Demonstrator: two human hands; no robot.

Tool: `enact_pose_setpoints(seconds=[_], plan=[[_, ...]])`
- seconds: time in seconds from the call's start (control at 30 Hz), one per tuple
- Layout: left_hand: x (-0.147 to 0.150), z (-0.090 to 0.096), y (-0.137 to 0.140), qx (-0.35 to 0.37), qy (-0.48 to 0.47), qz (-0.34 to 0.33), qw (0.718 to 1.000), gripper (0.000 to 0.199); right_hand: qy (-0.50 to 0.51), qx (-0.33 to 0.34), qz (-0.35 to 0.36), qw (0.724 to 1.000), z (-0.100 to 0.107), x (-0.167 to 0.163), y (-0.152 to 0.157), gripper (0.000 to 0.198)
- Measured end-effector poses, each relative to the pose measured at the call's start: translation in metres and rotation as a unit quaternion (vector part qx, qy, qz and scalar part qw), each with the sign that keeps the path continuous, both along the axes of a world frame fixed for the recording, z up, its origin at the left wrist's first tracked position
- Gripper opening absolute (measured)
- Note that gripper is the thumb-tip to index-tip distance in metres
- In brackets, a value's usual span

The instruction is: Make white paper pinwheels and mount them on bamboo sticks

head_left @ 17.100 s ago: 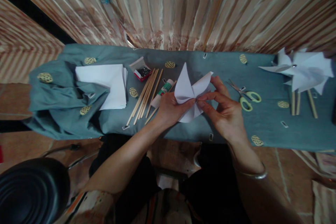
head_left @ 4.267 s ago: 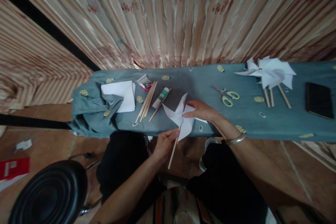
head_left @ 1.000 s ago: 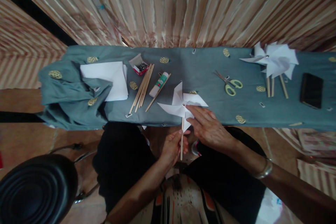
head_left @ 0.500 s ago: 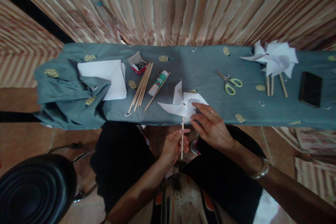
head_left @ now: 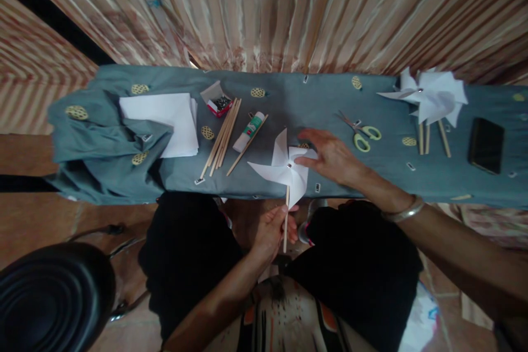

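A white paper pinwheel [head_left: 283, 170] with a pin at its centre is fixed to a thin wooden stick [head_left: 285, 236]. My left hand [head_left: 272, 230] is closed round that stick, below the paper blades, just off the table's front edge. Over the table, my right hand [head_left: 330, 157] is at the pinwheel's right-hand blade, thumb and fingers spread apart. The thumb overlaps the blade near the pin; whether it presses on the paper I cannot tell.
Left of the pinwheel lie a glue stick [head_left: 248, 132], several wooden sticks [head_left: 223, 137], an open box of pins [head_left: 218, 103] and white paper sheets [head_left: 165, 121]. To the right are scissors [head_left: 362, 135], finished pinwheels [head_left: 437, 93] and a phone [head_left: 487, 144]. A black stool [head_left: 53, 297] stands lower left.
My right hand has moved up from the pinwheel's lower right blade, its fingers opening wider. The lower blade now hangs further down over the stick. My left hand keeps its hold.
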State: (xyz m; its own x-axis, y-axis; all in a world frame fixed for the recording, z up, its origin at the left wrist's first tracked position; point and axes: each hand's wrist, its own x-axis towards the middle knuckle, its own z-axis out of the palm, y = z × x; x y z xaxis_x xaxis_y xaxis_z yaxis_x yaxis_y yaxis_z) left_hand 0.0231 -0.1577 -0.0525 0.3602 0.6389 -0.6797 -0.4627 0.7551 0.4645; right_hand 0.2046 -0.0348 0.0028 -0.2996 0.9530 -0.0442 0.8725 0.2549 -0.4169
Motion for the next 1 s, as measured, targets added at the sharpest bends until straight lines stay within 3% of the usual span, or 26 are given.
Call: enact_pose_setpoints(seconds=[0.1,0.33,0.6,1.0], plan=[[0.000,-0.001,-0.001,0.002,0.001,0.003,1.000,0.068,-0.062,-0.101,0.033,0.992,0.000,-0.009,0.027,0.044],[0.000,-0.002,-0.001,-0.003,-0.005,-0.006,1.000,0.066,-0.168,-0.193,0.102,0.961,0.012,-0.027,0.050,0.033],[-0.001,0.000,0.001,-0.011,0.005,-0.018,1.000,0.062,-0.201,-0.211,0.196,0.936,0.020,-0.030,0.066,0.030],[0.000,-0.005,0.001,-0.007,-0.016,-0.032,0.999,0.062,-0.198,-0.232,0.210,0.929,0.011,-0.032,0.076,0.032]])
